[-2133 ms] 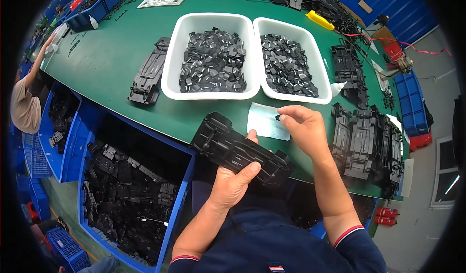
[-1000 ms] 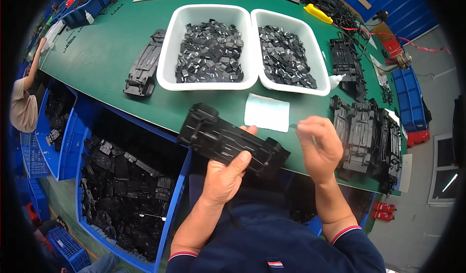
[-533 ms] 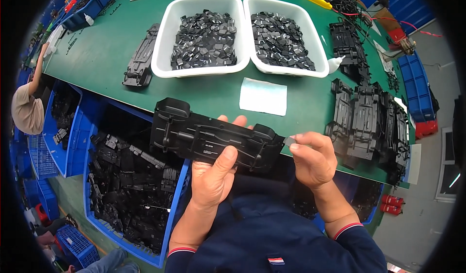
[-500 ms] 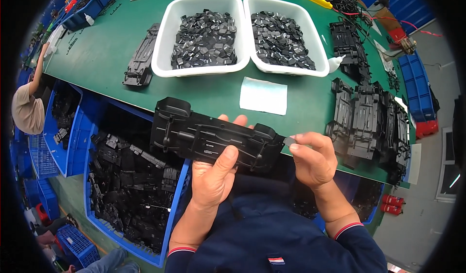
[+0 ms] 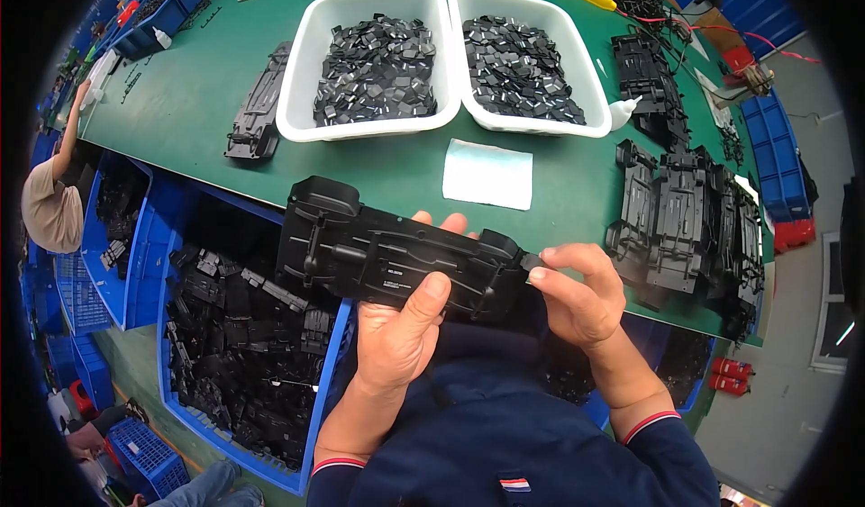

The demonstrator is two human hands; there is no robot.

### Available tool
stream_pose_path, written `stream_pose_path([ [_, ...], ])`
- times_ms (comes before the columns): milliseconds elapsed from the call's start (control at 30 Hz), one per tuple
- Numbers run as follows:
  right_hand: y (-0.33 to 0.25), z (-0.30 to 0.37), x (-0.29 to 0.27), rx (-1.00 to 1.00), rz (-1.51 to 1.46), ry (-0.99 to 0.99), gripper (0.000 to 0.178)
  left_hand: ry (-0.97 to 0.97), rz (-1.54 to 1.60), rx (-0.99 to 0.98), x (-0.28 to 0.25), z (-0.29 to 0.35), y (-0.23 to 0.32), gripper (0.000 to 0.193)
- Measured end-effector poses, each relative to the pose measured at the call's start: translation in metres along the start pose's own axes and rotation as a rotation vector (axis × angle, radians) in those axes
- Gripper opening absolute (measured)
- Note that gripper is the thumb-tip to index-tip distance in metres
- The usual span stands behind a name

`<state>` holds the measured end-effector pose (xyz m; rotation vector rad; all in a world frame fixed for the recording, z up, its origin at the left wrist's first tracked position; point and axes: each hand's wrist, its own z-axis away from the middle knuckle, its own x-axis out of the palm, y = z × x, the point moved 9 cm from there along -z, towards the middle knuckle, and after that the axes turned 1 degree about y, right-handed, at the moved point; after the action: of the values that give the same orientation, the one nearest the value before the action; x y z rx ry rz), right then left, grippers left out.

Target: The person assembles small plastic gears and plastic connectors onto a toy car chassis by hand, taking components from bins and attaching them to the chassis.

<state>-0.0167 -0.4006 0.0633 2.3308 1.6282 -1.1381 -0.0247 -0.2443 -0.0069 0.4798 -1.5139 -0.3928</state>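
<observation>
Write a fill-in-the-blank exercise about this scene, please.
The left hand lays its ____ on the visible face of the long black part.
The right hand pinches a small dark piece near the part's ____ (left/right) end.
Beyond stand ____ white tubs side by side.
Their table is ____.

Missing words: thumb; right; two; green.

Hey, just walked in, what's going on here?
A person's left hand grips a long black plastic part while the right hand pinches a small dark piece at the part's right end; whether it is seated there is unclear. Farther back, two white tubs of small black pieces stand on a green table, with similar parts at right.
</observation>
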Motion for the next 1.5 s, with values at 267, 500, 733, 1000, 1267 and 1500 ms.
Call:
stream_pose_path([
  [267, 0.002, -0.003, 0.003, -0.014, 0.03, -0.028, 0.038, 0.058, -0.025, -0.016, -0.004, 0.0, -0.002, 0.049],
  [500, 0.001, -0.006, 0.008, -0.042, 0.044, -0.078, 0.039, 0.013, -0.076, 0.004, -0.001, 0.0, 0.0, 0.049],
  [733, 0.0, -0.008, 0.01, -0.062, 0.045, -0.089, 0.038, -0.019, -0.153, 0.035, 0.003, 0.002, 0.005, 0.049],
  [1000, -0.002, -0.009, 0.013, -0.048, 0.03, -0.129, 0.038, -0.027, -0.269, 0.053, 0.004, 0.005, 0.008, 0.05],
  [1267, 0.001, -0.014, 0.013, -0.032, 0.006, -0.127, 0.032, -0.03, -0.287, 0.043, 0.004, 0.005, 0.007, 0.051],
  [1500, 0.007, -0.019, 0.014, -0.024, -0.034, -0.099, 0.03, -0.043, -0.225, 0.022, 0.002, 0.001, 0.005, 0.054],
])
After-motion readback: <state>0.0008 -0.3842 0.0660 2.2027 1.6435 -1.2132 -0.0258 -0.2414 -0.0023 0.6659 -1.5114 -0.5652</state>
